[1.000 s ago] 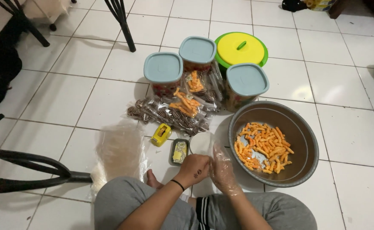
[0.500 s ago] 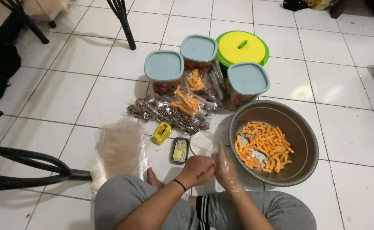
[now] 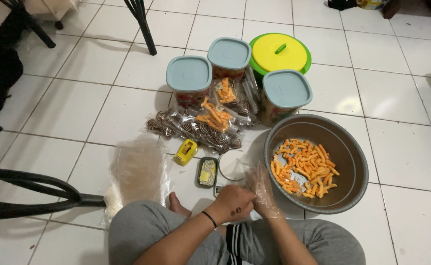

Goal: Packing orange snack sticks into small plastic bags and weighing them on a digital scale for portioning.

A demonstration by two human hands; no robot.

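Two hands meet right in front of the crossed legs, just above the tiled floor [image 3: 68, 108]. Going left to right: a stack of clear plastic bags [image 3: 139, 174] lies flat by the left knee, then a small yellow tape dispenser [image 3: 186, 152], then a little dark tray [image 3: 207, 172] with something pale yellow in it. The left hand [image 3: 232, 202] is bare, fingers curled in toward the right hand [image 3: 263, 192], which wears a clear plastic glove [image 3: 267, 184]. It looks like the left fingers are pinching the glove at the right hand's fingers, but I can't tell for sure.

Risk-wise, I'd guess thin glove film like that could tear if it's tugged hard, and the metal bowl [image 3: 345, 147] sits just beside the right hand, so an elbow bump might tip out the orange snack sticks [image 3: 301, 167] piled in it.

Containers: three square tubs with grey-blue lids [image 3: 189, 74] stand at the back, closed, their contents mostly hidden. A round green container with a yellow lid [image 3: 279, 51] is behind them, shut too. In front of them, sealed bags of snack sticks and swirl cookies [image 3: 200, 128] are piled on the floor.
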